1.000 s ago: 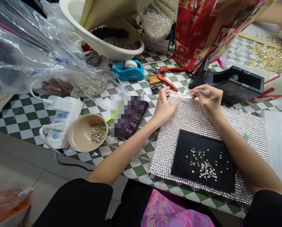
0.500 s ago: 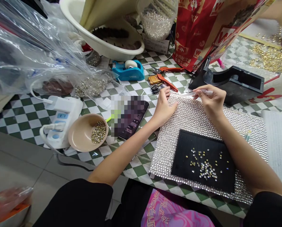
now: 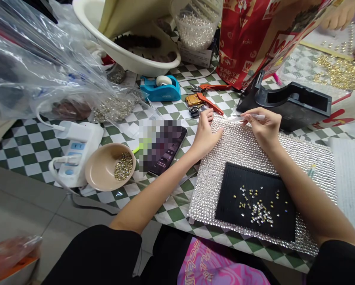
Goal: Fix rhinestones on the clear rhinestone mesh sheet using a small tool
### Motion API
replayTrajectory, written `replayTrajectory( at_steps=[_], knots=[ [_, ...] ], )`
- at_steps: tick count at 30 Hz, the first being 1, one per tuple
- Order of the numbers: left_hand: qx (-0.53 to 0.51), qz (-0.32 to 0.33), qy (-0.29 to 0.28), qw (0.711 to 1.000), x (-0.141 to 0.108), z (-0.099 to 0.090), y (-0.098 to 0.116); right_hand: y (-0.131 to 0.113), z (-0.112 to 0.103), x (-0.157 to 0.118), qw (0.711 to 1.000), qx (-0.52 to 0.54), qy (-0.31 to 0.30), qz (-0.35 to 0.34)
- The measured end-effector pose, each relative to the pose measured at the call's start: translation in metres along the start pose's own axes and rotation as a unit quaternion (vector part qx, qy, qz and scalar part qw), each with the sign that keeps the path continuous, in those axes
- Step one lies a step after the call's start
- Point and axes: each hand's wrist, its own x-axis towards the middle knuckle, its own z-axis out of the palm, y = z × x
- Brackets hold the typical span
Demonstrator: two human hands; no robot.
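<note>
A sheet covered in rows of clear rhinestones (image 3: 213, 178) lies across the table in front of me. My left hand (image 3: 206, 136) rests on its far left corner, thumb stretched out and fingers lying over the edge. Close by, at the far edge of the sheet, my right hand (image 3: 262, 124) pinches a slim white pen-like tool (image 3: 258, 116), its tip pointing left towards the sheet. A black ribbed tray (image 3: 239, 178) sits on the sheet below my right forearm. Loose clear and gold rhinestones (image 3: 260, 211) are scattered on it.
A phone (image 3: 168, 150) and a beige bowl (image 3: 102, 168) of rhinestones lie left, beside a power strip (image 3: 82, 150). Beyond are a blue tape dispenser (image 3: 162, 93), orange-handled pliers (image 3: 208, 103), a black dispenser (image 3: 290, 103) and a red paper bag (image 3: 239, 43). Another person's hand (image 3: 339, 18) works at far right.
My right hand and the tool have shifted very slightly left. My left hand stays on the corner. The other person's hand at the far right has moved.
</note>
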Motion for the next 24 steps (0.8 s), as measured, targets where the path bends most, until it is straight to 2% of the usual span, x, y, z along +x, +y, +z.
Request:
replayTrajectory(
  at_steps=[6,24],
  knots=[
    [0.008,0.001,0.003,1.0,-0.0003,0.0004,-0.0002,-0.0034,-0.0031,-0.0009,1.0,-0.002,0.022,0.007],
    [0.002,0.021,0.003,1.0,0.0015,0.0008,-0.0054,-0.0005,-0.005,-0.0025,1.0,0.004,0.019,0.018]
  ],
)
